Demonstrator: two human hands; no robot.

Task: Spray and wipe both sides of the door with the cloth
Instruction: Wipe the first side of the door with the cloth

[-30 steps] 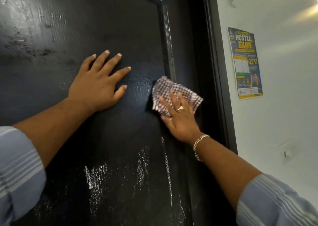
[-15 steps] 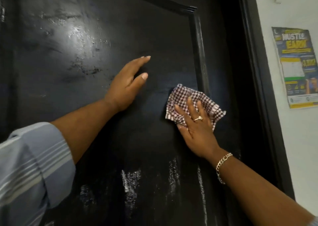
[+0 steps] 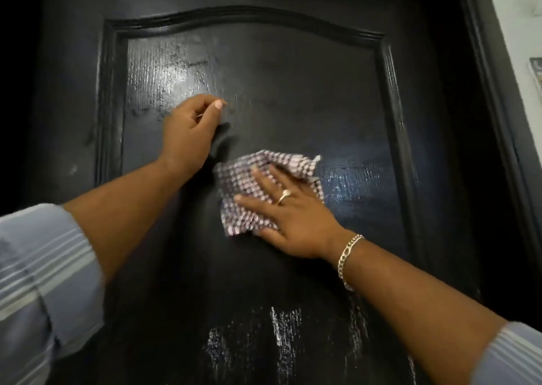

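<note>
A glossy black door [image 3: 293, 91] with an arched raised panel fills the view; wet streaks shine on it at upper left, at right of the cloth and low down. My right hand [image 3: 293, 223] lies flat with fingers spread on a checked purple-and-white cloth [image 3: 243, 185], pressing it against the panel's middle. My left hand [image 3: 190, 132] rests against the door just up and left of the cloth, its fingers curled in and the thumb tip touching the surface. It holds nothing. No spray bottle is in view.
The black door frame [image 3: 492, 120] runs down the right side, with a white wall [image 3: 522, 18] beyond it and the edge of a poster [image 3: 536, 73] at the far right. The left edge of the view is dark.
The view has swung right to left, bringing the whole panel into sight. My right hand slid the cloth left toward the panel's middle. My left hand's flat fingers have curled in.
</note>
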